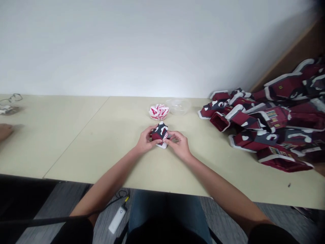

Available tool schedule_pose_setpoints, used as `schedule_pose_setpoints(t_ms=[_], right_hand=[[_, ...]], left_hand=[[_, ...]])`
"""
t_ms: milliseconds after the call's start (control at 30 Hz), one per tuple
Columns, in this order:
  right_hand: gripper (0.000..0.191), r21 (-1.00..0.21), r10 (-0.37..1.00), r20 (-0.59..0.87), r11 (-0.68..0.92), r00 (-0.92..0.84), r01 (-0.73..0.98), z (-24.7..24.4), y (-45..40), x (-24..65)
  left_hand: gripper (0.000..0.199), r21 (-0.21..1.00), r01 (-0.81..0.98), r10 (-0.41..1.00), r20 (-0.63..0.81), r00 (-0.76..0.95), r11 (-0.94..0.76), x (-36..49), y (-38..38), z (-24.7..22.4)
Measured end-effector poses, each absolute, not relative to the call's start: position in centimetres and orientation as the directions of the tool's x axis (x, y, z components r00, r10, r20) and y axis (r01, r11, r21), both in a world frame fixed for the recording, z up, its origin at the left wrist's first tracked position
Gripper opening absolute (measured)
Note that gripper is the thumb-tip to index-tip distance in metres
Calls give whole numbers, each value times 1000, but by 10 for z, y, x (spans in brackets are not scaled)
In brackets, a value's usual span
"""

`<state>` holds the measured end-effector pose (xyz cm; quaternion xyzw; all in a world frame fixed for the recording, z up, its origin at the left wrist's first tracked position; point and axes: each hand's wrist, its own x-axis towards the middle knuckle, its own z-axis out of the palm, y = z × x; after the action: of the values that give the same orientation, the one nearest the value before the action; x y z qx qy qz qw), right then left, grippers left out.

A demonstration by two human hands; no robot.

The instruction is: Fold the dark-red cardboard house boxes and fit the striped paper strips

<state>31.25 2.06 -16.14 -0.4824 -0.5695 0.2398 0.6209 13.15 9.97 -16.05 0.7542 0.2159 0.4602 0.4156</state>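
A small folded box (159, 133) in maroon, dark grey and white sits just above the table, and its white lower edge shows below my fingers. My left hand (146, 141) grips its left side. My right hand (178, 144) pinches its right side, with the fingertips on the white pattern. Much of the box's lower part is hidden by my fingers. Both forearms reach in from the near edge of the table.
A large heap of similar maroon boxes (269, 125) covers the right of the beige table (101, 159). Ahead lie a red-and-white paper bundle (158, 112) and a clear plastic bowl (179, 106). Far left are glasses (11, 101) and another person's hand (5, 131).
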Motion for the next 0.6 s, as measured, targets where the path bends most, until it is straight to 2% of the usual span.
schedule_pose_setpoints(t_ms=[133, 267, 367, 500, 600], right_hand=[[41, -868, 854, 474, 411, 214, 279, -157, 24, 311], [67, -832, 847, 502, 417, 175, 366, -159, 31, 305], [77, -806, 856, 494, 386, 151, 448, -166, 30, 305], [70, -806, 843, 500, 367, 201, 465, -174, 29, 315], [66, -834, 835, 482, 345, 264, 432, -175, 31, 322]], left_hand=[[70, 842, -25, 733, 482, 480, -538, 128, 106, -155], [74, 842, -6, 739, 476, 477, -539, 120, 118, -144], [75, 850, 57, 798, 467, 382, -524, 108, 128, -138], [72, 802, 280, 848, 514, 128, -528, 69, 149, -130], [80, 765, 497, 754, 591, -288, -410, 21, 166, -128]])
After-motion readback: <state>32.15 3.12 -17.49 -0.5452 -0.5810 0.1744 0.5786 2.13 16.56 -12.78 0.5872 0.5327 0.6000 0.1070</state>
